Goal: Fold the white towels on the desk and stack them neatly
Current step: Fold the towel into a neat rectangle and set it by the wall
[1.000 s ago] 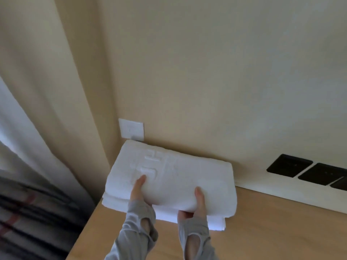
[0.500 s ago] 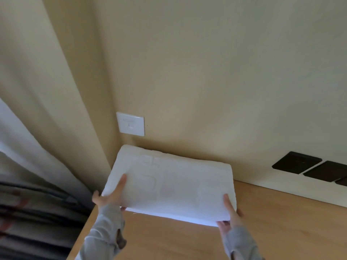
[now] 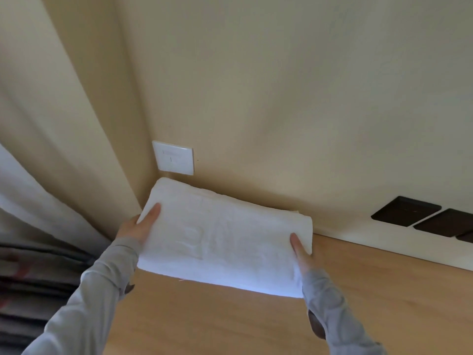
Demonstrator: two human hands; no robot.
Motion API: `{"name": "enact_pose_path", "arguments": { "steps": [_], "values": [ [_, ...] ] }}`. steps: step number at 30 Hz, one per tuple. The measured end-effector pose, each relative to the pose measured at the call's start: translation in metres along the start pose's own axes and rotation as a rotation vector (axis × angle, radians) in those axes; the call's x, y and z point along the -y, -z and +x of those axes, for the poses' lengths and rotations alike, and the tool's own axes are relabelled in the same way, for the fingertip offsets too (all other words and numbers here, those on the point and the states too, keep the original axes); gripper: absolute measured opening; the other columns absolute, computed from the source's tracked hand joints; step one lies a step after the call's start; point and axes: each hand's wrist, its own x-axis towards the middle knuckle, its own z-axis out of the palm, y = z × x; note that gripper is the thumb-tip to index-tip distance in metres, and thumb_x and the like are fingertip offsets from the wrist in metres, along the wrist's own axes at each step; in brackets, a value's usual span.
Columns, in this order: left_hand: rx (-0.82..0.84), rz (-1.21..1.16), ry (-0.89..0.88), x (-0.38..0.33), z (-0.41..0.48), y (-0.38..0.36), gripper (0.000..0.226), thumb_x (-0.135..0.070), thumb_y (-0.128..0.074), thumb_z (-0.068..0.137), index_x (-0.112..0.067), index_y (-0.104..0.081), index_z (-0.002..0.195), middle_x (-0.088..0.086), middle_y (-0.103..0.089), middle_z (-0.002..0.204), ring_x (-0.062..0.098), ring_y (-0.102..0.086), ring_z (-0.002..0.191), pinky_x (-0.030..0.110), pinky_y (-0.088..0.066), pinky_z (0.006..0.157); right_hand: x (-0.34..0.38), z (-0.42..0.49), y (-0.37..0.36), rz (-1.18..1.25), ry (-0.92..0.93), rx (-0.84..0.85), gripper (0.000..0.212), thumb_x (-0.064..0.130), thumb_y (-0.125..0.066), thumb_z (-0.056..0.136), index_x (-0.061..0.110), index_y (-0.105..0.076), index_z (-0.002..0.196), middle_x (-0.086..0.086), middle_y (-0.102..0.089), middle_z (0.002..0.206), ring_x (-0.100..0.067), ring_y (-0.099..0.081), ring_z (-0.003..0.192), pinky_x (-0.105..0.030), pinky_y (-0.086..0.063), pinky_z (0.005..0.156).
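Note:
A stack of folded white towels (image 3: 225, 239) lies in the far left corner of the wooden desk (image 3: 230, 321), its back edge against the beige wall. The top towel bears an embossed pattern. My left hand (image 3: 139, 228) clasps the stack's left end, thumb on top and fingers hidden under or behind it. My right hand (image 3: 300, 251) holds the right end the same way, thumb lying along the top edge. Grey sleeves cover both wrists. How many towels the stack holds cannot be told from here.
A white wall socket (image 3: 172, 157) sits just above the stack. Black plates (image 3: 405, 211) are set in the white ledge at the back right. A pale curtain (image 3: 38, 175) hangs at the left, with a dark striped fabric (image 3: 33, 272) below it.
Both hands have moved from the front middle of the stack out to its two ends. The towels now sit squared together, closer to the wall corner.

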Motion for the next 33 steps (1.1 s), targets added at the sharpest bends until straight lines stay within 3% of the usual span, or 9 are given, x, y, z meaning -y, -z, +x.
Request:
{"name": "enact_pose_path", "arguments": {
  "steps": [5,9,13,16,21,23,28,31,33],
  "values": [
    [0.023,0.021,0.027,0.012,0.006,-0.009,0.069,-0.062,-0.055,0.079,-0.010,-0.052,0.124,0.014,-0.053,0.114,0.032,-0.046,0.092,0.042,-0.035,0.085,-0.002,0.000,-0.001,-0.026,0.105,0.010,0.016,0.028,-0.064,0.087,0.020,-0.057,0.099,0.000,-0.064,0.089,-0.017,-0.061,0.080,-0.027,-0.047,0.068],
    [-0.027,-0.012,0.019,0.023,0.010,-0.007,0.053,-0.066,-0.058,0.074,-0.016,-0.051,0.092,0.001,-0.054,0.082,0.025,-0.050,0.075,0.041,-0.036,0.080,0.000,0.003,0.005,-0.028,0.134,0.032,0.012,0.029,-0.065,0.086,0.027,-0.057,0.095,0.002,-0.065,0.090,-0.019,-0.063,0.081,-0.025,-0.047,0.062],
    [-0.049,0.039,-0.011,0.027,0.011,-0.008,0.049,-0.070,-0.057,0.072,-0.022,-0.051,0.069,-0.001,-0.053,0.077,0.022,-0.050,0.072,0.040,-0.037,0.079,-0.001,0.009,0.010,-0.094,0.123,0.003,0.015,0.036,-0.064,0.085,0.027,-0.056,0.093,-0.001,-0.064,0.091,-0.023,-0.061,0.081,-0.032,-0.048,0.071],
    [-0.032,0.198,-0.001,0.025,0.011,-0.014,0.050,-0.068,-0.046,0.080,-0.020,-0.053,0.074,0.005,-0.054,0.082,0.030,-0.051,0.082,0.039,-0.038,0.079,-0.003,0.016,0.009,-0.202,0.038,0.019,0.028,0.038,-0.062,0.086,0.020,-0.053,0.106,-0.001,-0.061,0.090,-0.025,-0.059,0.083,-0.037,-0.046,0.080],
    [-0.148,0.482,-0.246,0.008,0.013,-0.018,0.057,-0.057,-0.038,0.090,-0.010,-0.057,0.113,0.016,-0.053,0.117,0.038,-0.046,0.110,0.042,-0.037,0.091,-0.001,0.029,0.009,-0.451,0.089,-0.078,0.037,0.045,-0.060,0.085,0.011,-0.056,0.101,-0.011,-0.061,0.097,-0.029,-0.058,0.086,-0.037,-0.046,0.080],
    [-0.148,0.466,-0.274,0.001,0.011,-0.026,0.054,-0.057,-0.039,0.090,-0.008,-0.055,0.108,0.013,-0.055,0.106,0.037,-0.050,0.104,0.039,-0.036,0.081,-0.002,0.028,0.007,-0.419,0.110,-0.083,0.031,0.042,-0.058,0.086,0.012,-0.057,0.094,-0.011,-0.063,0.092,-0.026,-0.058,0.080,-0.035,-0.045,0.075],
    [-0.345,0.470,-0.426,0.000,0.003,-0.035,0.047,-0.054,-0.045,0.088,-0.016,-0.041,0.061,0.009,-0.053,0.068,0.033,-0.051,0.069,0.035,-0.040,0.062,-0.003,0.031,0.007,-0.532,0.202,-0.181,0.031,0.034,-0.051,0.093,0.008,-0.054,0.076,-0.010,-0.057,0.073,-0.028,-0.054,0.073,-0.035,-0.044,0.072],
    [-0.432,0.505,-0.499,0.000,-0.002,-0.036,0.051,-0.050,-0.050,0.088,-0.017,-0.031,0.053,0.010,-0.047,0.057,0.033,-0.048,0.059,0.034,-0.042,0.057,0.005,0.031,0.011,-0.826,0.312,-0.253,0.045,0.031,-0.046,0.096,0.012,-0.041,0.055,-0.002,-0.043,0.053,-0.018,-0.040,0.052,-0.027,-0.026,0.050],
    [-0.462,0.464,-0.601,-0.004,-0.005,-0.037,0.054,-0.041,-0.057,0.088,-0.020,-0.024,0.051,0.008,-0.039,0.051,0.032,-0.042,0.053,0.035,-0.039,0.054,0.009,0.028,0.011,-0.854,0.466,-0.322,0.048,0.025,-0.047,0.096,0.009,-0.038,0.052,-0.009,-0.046,0.052,-0.025,-0.042,0.051,-0.029,-0.020,0.049]
  ]
}}
